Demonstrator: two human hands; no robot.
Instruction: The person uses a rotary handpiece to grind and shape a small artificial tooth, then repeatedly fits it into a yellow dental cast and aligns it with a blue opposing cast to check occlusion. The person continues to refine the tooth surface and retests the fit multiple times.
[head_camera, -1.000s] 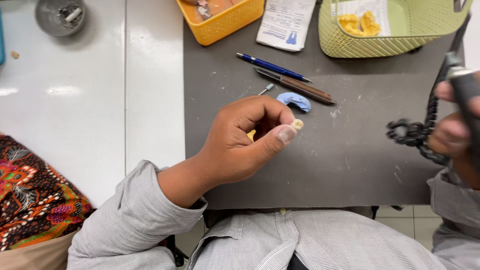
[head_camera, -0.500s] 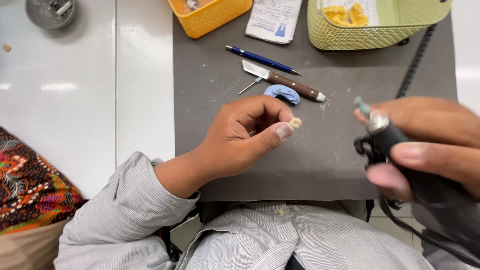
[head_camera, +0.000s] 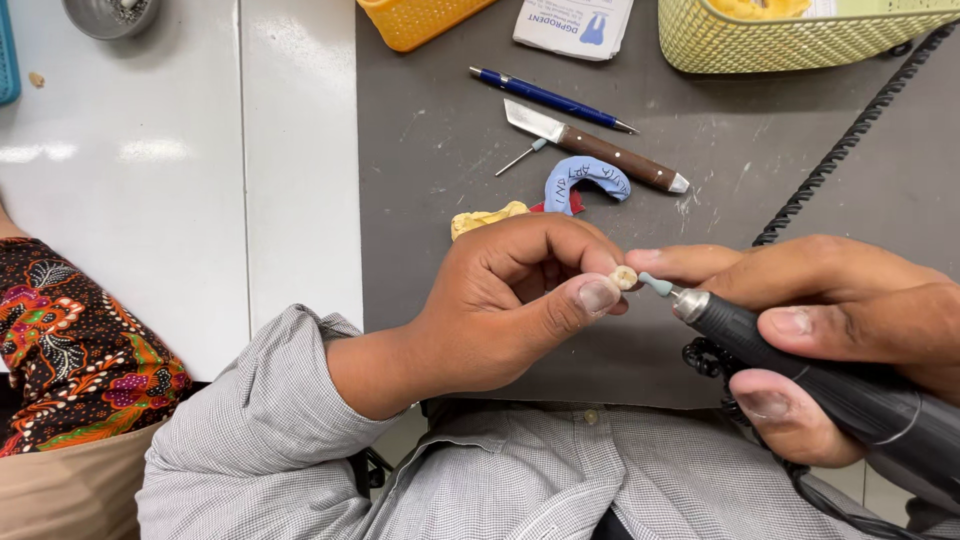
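A dark grey mat (head_camera: 450, 150) lies on a glossy white table (head_camera: 180, 190) reflecting overhead light.

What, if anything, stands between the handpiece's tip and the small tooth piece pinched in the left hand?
Nothing visible. The left hand pinches the tooth piece at its fingertips, and the tip of the handpiece, held in the right hand, sits right beside it, at or almost at contact.
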